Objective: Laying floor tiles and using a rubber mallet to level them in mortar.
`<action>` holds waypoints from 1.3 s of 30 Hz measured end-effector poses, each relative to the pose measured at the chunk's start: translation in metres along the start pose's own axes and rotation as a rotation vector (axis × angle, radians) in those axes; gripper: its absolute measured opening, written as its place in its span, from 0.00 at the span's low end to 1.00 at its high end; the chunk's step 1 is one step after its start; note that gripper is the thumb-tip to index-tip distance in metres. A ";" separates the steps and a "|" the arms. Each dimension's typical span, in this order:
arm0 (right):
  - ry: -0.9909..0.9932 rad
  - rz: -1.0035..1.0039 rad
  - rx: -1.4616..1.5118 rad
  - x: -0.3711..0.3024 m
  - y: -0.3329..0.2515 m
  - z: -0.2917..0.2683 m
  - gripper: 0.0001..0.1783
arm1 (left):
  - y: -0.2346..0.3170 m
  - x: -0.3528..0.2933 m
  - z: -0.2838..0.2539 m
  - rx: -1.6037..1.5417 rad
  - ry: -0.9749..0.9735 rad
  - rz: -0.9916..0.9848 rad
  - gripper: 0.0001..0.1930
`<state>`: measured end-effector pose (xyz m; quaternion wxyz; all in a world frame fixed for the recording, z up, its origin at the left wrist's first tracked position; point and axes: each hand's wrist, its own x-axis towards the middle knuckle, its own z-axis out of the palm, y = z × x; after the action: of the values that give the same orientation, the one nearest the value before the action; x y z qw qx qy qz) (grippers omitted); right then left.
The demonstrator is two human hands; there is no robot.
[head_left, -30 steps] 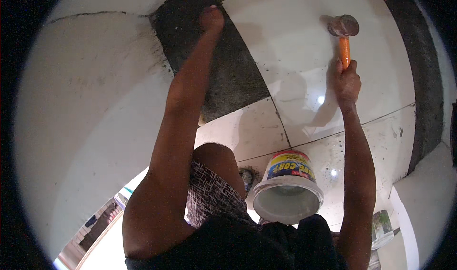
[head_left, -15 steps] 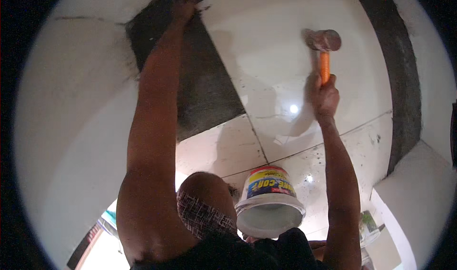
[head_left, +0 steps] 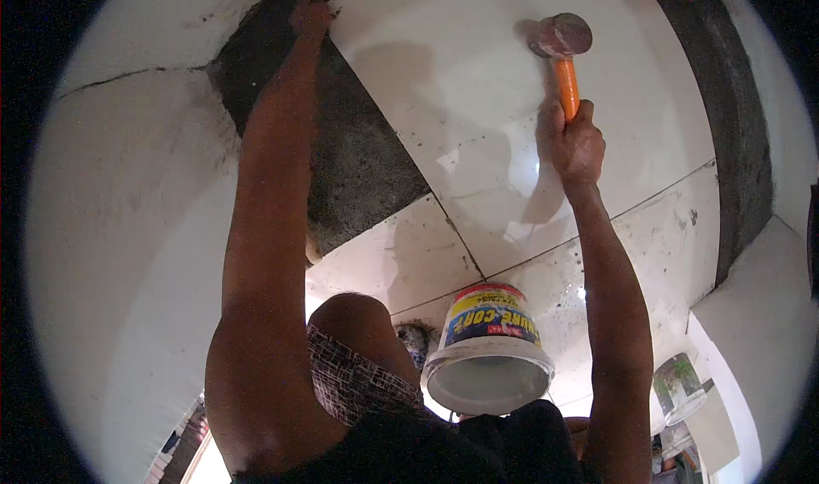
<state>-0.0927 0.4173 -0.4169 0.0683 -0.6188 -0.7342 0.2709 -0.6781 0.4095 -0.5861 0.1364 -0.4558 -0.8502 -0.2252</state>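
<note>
Right hand [head_left: 580,147]: closed around the orange handle of a mallet, the thumb lying along the grip.
Mallet [head_left: 568,79]: in the right hand, above the upper part of the large tile; its round, dusty, grey-brown head points away from the person. Whether the head touches the surface, I cannot tell.
Left hand [head_left: 311,15]: stretched far forward, at the far left corner of the large tile, over the dark ground. It is dim and small, so I cannot tell whether the fingers grip anything.
Between the hands: a wide span of white tile; they are well apart.
Large tile [head_left: 461,23]: glossy white, on the floor ahead of the person, with shadows across it and dark specks near its lower left edge.
Dark patch [head_left: 367,164]: rough, grey-black ground along the left edge of the large tile, partly behind the left forearm.
Dark strip [head_left: 738,143]: the same sort of ground, curving down the right side, between tiles and wall.
Near tiles [head_left: 435,241]: white, smudged, split from the large tile by thin dark joints.
Bucket [head_left: 489,352]: open mouth up, on the near tiles between the knee and the right forearm; white rim, with red, yellow and blue on its side.
Left wall [head_left: 128,202]: pale, with a dark crack [head_left: 128,76] near the top.
Shorts [head_left: 363,377]: dark, with a light criss-cross pattern, beside the bucket.
</note>
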 end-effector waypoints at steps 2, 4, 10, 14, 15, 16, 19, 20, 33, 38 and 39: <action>-0.004 -0.001 -0.005 0.001 0.000 0.000 0.26 | -0.002 -0.004 -0.002 0.051 0.023 0.153 0.23; -0.002 -0.014 -0.024 0.001 0.001 0.000 0.26 | 0.005 -0.010 -0.010 0.125 0.019 0.239 0.22; -0.018 -0.013 -0.037 0.001 0.002 0.001 0.27 | 0.034 -0.006 -0.038 0.418 -0.783 -0.120 0.34; -0.061 0.032 -0.057 0.002 0.002 0.002 0.26 | 0.019 -0.001 -0.041 0.207 -0.280 -0.022 0.25; -0.046 0.010 -0.054 0.002 0.002 0.002 0.26 | 0.014 0.000 -0.043 0.260 -0.252 0.055 0.26; -0.027 -0.009 -0.052 0.002 0.002 0.002 0.26 | 0.014 0.003 -0.044 0.313 -0.300 0.097 0.27; -0.039 0.009 -0.064 0.002 0.001 0.001 0.25 | 0.038 0.013 -0.046 0.408 -0.504 0.183 0.28; -0.073 0.023 -0.042 0.002 0.001 -0.001 0.25 | 0.052 0.014 -0.051 0.347 -0.449 0.205 0.29; -0.044 -0.027 -0.002 0.001 0.000 -0.003 0.20 | 0.180 0.048 -0.006 0.117 -0.434 -0.026 0.33; -0.092 0.023 0.020 0.002 -0.006 -0.009 0.21 | 0.184 0.057 -0.004 0.052 -0.441 -0.075 0.34; -0.117 0.050 0.012 0.001 -0.007 -0.010 0.22 | 0.188 0.058 0.000 0.059 -0.474 -0.104 0.34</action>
<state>-0.0942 0.4209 -0.4053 0.0221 -0.6197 -0.7196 0.3126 -0.5529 0.5414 -0.5121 -0.0656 -0.4472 -0.8871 -0.0936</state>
